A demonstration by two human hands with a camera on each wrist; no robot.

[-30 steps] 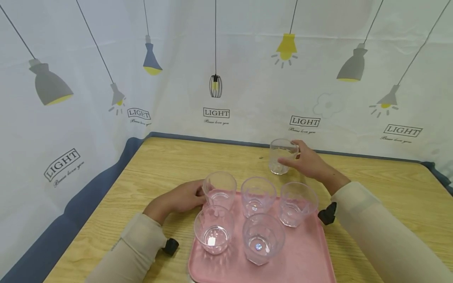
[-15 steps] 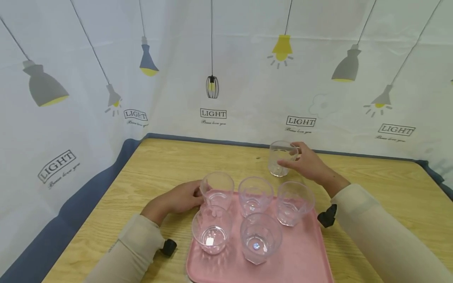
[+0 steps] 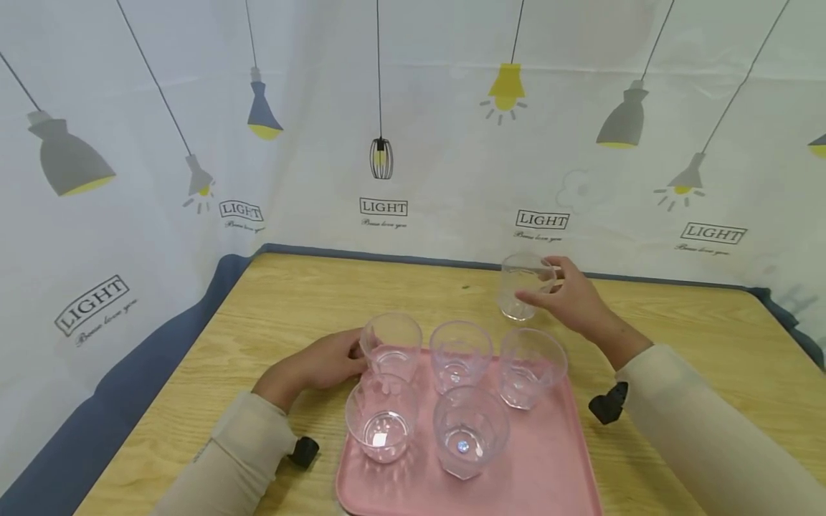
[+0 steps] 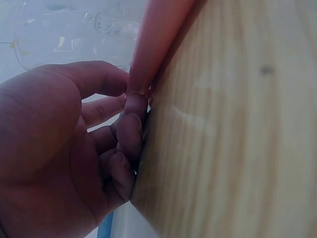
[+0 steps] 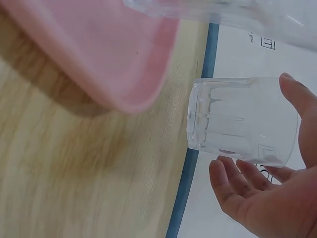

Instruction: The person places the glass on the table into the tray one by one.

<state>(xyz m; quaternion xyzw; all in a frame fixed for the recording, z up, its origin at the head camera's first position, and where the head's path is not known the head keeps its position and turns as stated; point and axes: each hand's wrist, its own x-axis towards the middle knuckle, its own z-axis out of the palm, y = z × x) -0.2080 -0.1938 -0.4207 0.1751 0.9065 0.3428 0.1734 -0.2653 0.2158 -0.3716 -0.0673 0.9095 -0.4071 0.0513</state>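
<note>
My right hand holds a clear plastic cup upright behind the tray, toward the back of the table. In the right wrist view its thumb lies at one side of the cup near the rim and the fingers at the other. My left hand is at the far left corner of the pink tray. Seen from the left wrist, thumb and curled fingers pinch the tray's edge. On the tray, several clear cups stand upright, among them a back-left cup beside my left hand.
The tray lies on a wood-grain table. A white curtain printed with lamps hangs behind the table's back edge. One front cup and a right-hand cup stand between the two forearms.
My right hand and its cup have shifted slightly right and away from the tray. The left hand stays at the tray's edge. The head view has turned a little to the right.
</note>
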